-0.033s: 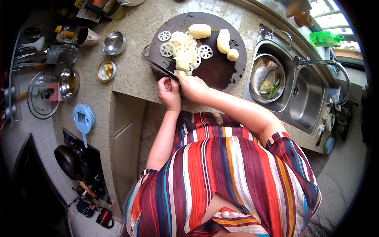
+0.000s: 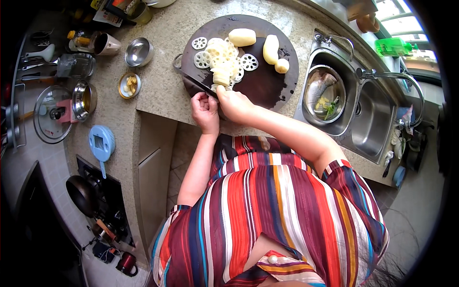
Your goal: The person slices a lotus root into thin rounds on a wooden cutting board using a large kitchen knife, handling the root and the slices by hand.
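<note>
My right hand (image 2: pixel 235 104) is closed on a dark knife (image 2: pixel 201 85), gripping its near end with the thumb on top. The blade slants up to the left over the round dark cutting board (image 2: pixel 260 88). Just left of the grip, my left hand (image 2: pixel 205 111) has its fingers curled in beside the knife; what they hold, if anything, is hidden. Beyond my hands lies a heap of sliced lotus root (image 2: pixel 222 50), with a stacked row of slices ending close to my right thumb. Peeled lotus root pieces (image 2: pixel 242 37) rest whole at the board's far and right sides.
To the right, a double sink (image 2: pixel 370 117) holds a metal bowl with fish (image 2: pixel 320 87) and greens. Left of the board stand a steel bowl (image 2: pixel 138 52) and a small dish of ginger-like pieces (image 2: pixel 129 85). A blue-handled item (image 2: pixel 101 142) and a wok (image 2: pixel 81 196) are further left.
</note>
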A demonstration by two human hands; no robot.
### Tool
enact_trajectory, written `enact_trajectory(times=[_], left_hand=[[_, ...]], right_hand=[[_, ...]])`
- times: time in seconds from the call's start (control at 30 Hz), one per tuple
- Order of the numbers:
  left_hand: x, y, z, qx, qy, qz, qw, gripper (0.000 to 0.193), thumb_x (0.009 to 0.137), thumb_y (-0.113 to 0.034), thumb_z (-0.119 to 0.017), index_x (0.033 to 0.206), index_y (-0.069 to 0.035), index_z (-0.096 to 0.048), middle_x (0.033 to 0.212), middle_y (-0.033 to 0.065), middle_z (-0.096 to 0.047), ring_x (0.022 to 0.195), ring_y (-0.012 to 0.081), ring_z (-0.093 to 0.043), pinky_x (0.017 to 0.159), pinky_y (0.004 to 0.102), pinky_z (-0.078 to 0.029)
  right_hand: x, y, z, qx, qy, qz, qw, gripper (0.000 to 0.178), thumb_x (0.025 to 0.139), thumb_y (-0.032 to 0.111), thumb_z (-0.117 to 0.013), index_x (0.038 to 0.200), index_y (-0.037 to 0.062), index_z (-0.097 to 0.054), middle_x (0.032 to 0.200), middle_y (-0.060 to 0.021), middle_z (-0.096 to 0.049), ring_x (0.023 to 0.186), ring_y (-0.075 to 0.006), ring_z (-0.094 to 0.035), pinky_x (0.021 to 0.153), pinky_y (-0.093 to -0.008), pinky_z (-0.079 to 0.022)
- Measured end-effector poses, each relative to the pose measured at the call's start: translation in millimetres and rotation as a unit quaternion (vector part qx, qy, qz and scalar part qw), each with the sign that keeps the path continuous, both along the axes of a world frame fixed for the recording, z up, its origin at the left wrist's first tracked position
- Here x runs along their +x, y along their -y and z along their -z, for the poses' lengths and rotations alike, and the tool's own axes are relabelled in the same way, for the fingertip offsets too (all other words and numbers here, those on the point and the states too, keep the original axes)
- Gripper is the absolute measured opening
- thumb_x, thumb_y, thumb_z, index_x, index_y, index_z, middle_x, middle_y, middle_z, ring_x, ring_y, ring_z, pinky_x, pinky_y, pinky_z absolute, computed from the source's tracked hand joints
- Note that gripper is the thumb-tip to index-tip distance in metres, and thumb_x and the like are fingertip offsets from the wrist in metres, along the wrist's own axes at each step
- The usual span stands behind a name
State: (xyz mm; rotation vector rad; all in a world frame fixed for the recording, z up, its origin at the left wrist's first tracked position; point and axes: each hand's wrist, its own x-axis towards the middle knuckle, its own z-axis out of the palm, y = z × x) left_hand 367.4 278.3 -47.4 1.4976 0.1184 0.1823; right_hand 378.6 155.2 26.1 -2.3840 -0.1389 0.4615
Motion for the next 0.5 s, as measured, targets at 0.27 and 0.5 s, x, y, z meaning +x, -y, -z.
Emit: enact_trajectory(times=[0.27, 0.5], left_hand=[[-1.7, -16.1, -3.2, -0.007, -0.034, 0.085, 0.996, 0.014, 0.093, -0.008, -0.064, 0.100, 0.001, -0.059, 0.098, 0.0059, -0.060, 0.076, 0.0096, -0.060, 0.067, 0.0233, -0.051], [5.3, -21.4, -9.0, 0.054, 0.011, 0.102, 0.993, 0.012, 0.093, -0.010, -0.064, 0.097, 0.001, -0.062, 0.084, 0.0016, -0.062, 0.070, 0.0075, -0.059, 0.061, 0.0209, -0.048]], right_hand=[[-19.9, 40.3, -0.9, 0.048, 0.088, 0.020, 0.995, 0.025, 0.088, 0.012, -0.058, 0.100, 0.0009, -0.039, 0.075, -0.0261, -0.061, 0.075, -0.0467, -0.061, 0.063, -0.0548, -0.048], [-37.5, 67.4, -0.7, 0.057, 0.054, 0.023, 0.997, 0.025, 0.089, 0.011, -0.059, 0.099, 0.0024, -0.037, 0.074, -0.0263, -0.059, 0.076, -0.0472, -0.059, 0.062, -0.0544, -0.046]])
